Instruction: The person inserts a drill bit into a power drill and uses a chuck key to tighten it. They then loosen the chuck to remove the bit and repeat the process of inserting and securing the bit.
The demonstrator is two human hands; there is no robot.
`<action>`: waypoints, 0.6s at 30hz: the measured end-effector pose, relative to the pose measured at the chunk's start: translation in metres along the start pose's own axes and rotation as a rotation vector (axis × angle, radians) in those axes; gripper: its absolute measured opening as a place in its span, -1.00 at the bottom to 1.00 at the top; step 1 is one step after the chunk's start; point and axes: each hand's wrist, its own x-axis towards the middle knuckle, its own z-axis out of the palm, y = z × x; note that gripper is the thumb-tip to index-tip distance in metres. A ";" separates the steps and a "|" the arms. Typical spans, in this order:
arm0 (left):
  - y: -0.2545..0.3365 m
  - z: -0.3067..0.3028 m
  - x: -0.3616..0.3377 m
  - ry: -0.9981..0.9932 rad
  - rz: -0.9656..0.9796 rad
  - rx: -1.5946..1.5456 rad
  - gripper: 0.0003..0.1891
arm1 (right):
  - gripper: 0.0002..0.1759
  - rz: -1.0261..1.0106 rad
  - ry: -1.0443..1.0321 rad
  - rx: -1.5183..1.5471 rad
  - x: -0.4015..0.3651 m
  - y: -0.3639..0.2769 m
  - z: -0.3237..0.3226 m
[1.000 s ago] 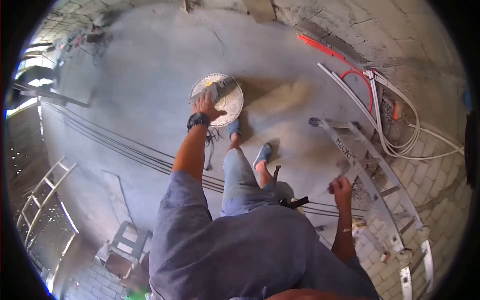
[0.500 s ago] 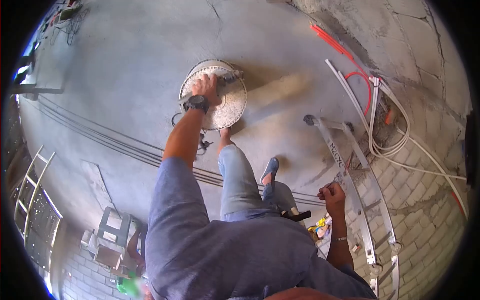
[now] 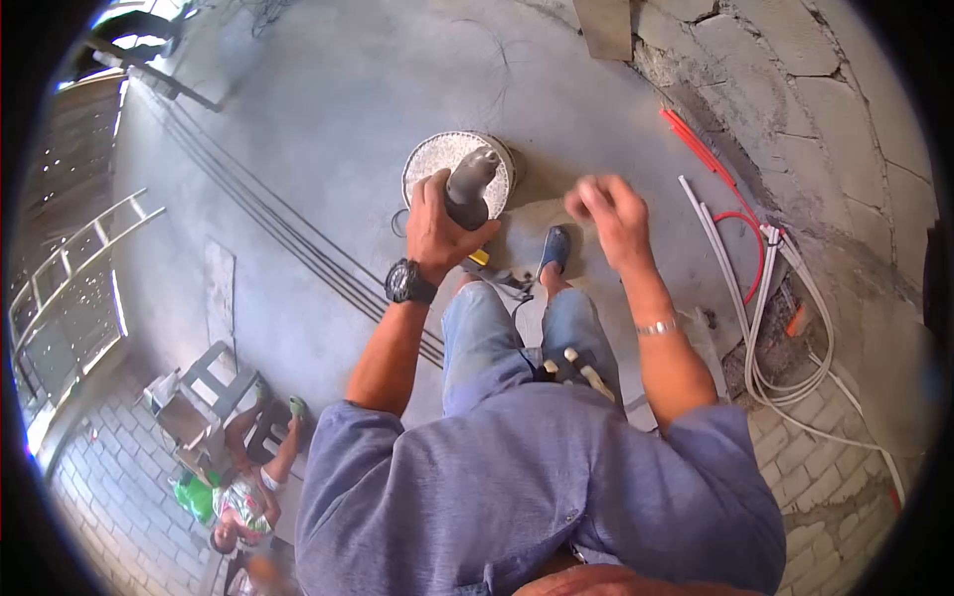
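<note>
A round white bucket (image 3: 509, 171) with a pale, speckled top stands on the concrete floor. Over its near edge, my left hand (image 3: 433, 230), with a black watch at the wrist, curls its fingers and thumb around a dark grey, rounded thing (image 3: 471, 187). That thing has a wide dark end toward my palm and a narrower lighter end; its kind does not show. To the right of the bucket, my right hand (image 3: 618, 221) is raised, fingers bent together and fingertips blurred. Below the left hand, a small yellow piece (image 3: 479, 257) lies by dark items (image 3: 512, 285) near my feet.
Coiled white and orange conduit (image 3: 765, 328) lies on the right beside a block wall (image 3: 775, 129). Long thin rods (image 3: 288, 263) cross the floor at left. A ladder (image 3: 75, 253) leans far left. A person (image 3: 248, 502) sits at lower left near a grey stool (image 3: 219, 372).
My left hand has left the bucket's top and closed around the dark grey thing. My right hand has risen from my side toward the bucket. The view has shifted and turned.
</note>
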 end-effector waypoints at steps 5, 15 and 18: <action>0.069 -0.008 -0.068 0.086 -0.208 -0.120 -0.13 | -0.78 0.041 -0.110 0.377 0.016 -0.027 0.034; 0.096 0.038 -0.135 0.000 -0.501 -0.074 -0.10 | -0.79 0.394 -0.240 0.636 -0.038 0.049 0.082; 0.078 0.042 -0.137 -0.041 -0.519 -0.088 -0.16 | -0.83 0.498 -0.137 0.630 -0.036 0.060 0.097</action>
